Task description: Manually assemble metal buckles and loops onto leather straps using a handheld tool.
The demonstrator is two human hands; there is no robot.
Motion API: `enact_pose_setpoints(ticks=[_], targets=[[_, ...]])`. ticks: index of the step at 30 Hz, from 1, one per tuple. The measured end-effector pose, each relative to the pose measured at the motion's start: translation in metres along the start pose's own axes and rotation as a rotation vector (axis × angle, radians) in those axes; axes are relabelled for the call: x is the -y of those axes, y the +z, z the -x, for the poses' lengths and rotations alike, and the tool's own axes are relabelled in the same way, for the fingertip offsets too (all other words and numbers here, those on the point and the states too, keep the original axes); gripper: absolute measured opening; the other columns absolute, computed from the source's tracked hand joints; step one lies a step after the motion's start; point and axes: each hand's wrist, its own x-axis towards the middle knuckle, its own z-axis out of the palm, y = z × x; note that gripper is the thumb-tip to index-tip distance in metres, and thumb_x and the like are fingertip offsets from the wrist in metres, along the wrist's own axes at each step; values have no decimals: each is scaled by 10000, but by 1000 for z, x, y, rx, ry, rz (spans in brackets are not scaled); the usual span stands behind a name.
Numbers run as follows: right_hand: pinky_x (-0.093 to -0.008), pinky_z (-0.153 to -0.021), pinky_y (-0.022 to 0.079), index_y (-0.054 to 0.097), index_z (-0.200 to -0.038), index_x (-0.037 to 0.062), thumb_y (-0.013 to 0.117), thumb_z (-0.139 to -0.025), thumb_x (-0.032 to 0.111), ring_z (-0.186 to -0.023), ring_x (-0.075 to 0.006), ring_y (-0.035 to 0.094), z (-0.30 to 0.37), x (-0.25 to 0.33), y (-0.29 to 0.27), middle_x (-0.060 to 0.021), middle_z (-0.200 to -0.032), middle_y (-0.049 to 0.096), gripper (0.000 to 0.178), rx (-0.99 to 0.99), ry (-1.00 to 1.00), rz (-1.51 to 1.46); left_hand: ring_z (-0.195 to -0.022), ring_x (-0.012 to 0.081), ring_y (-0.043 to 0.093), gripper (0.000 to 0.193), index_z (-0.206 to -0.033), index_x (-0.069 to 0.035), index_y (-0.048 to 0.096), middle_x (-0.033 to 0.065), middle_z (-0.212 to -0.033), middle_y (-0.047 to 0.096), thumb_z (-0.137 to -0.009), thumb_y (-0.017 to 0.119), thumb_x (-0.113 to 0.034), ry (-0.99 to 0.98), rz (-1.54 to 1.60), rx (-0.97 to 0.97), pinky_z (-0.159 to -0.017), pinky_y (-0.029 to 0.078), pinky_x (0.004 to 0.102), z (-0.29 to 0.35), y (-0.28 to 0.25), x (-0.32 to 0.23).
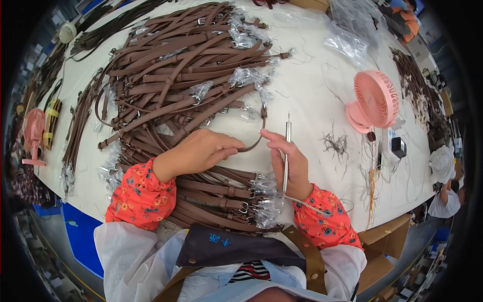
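My left hand (201, 152) pinches a narrow brown leather strap (258, 141) over the near part of a big strap pile. The strap curves up from those fingers to a metal fitting wrapped in clear plastic (265, 96). My right hand (293, 168) holds a slim silver pen-like tool (286, 161) upright, its thin tip pointing away from me and a pale cord running from its lower end. The right index fingertip is at the strap's edge. Under and beyond my left hand lies the pile of brown buckled straps (171, 75), many buckles wrapped in clear plastic.
A pink fan (375, 98) stands on the white table (312, 95) at the right, near a tangle of dark thread (335, 145) and a small black-and-white device (397, 147). Another pink fan (34, 132) is far left. Open cardboard boxes (385, 241) sit below the right edge.
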Motion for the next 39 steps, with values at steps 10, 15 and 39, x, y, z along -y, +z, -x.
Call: enact_pose_setpoints(ticks=[10, 15, 39], targets=[[-483, -1051, 363, 554, -1099, 93, 597, -807, -46, -938, -285, 631, -4, 0, -7, -64, -1029, 676, 325, 214, -8, 305, -679, 357, 623, 188, -914, -69, 687, 150, -734, 646, -917, 612, -242, -55, -277, -95, -620, 487, 408, 9, -24, -18], [-406, -824, 477, 578, -1103, 82, 658, -824, 8, -796, -282, 617, -6, 5, -9, -94, -875, 658, 299, 187, 47, 283, -602, 313, 604, 161, -861, -63, 679, 116, -683, 631, -876, 678, -223, -49, -134, -299, -548, 460, 378, 18, -31, -39], [-400, -676, 487, 605, -1067, 79, 661, -842, 28, -752, -312, 606, -1, -1, -5, -115, -797, 625, 237, 233, 33, 126, -908, 288, 566, 260, -1028, -67, 605, 84, -918, 563, -809, 712, -158, 216, -284, -172, -812, 430, 407, -3, 34, 0]])
